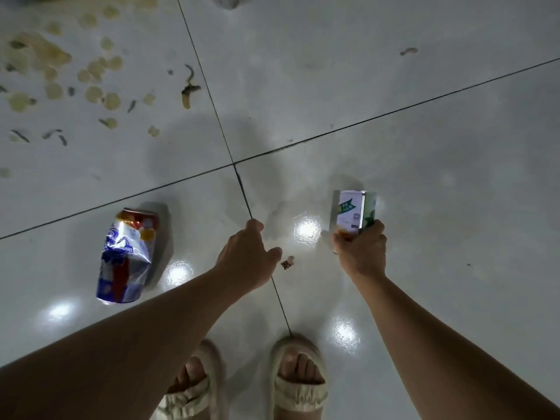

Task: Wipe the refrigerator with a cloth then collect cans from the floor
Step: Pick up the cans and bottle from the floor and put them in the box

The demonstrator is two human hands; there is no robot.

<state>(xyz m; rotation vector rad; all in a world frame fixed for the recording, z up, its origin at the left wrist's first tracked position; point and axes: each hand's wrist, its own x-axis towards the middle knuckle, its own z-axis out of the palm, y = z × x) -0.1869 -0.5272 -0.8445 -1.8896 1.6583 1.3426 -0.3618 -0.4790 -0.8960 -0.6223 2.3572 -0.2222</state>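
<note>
A crushed blue, white and red can [127,256] lies on its side on the white tiled floor [363,86], left of my arms. My right hand [360,253] grips the lower end of a small white and green drink carton [353,212], held just above the floor. My left hand [247,254] hangs over the tile joint with its fingers loosely curled and nothing in it, about a hand's width right of the crushed can.
Yellowish food scraps and dark peel bits [60,74] litter the floor at the upper left. A small brown crumb [287,262] lies between my hands. My feet in pale sandals [297,377] stand at the bottom centre. A grey object [228,0] shows at the top edge.
</note>
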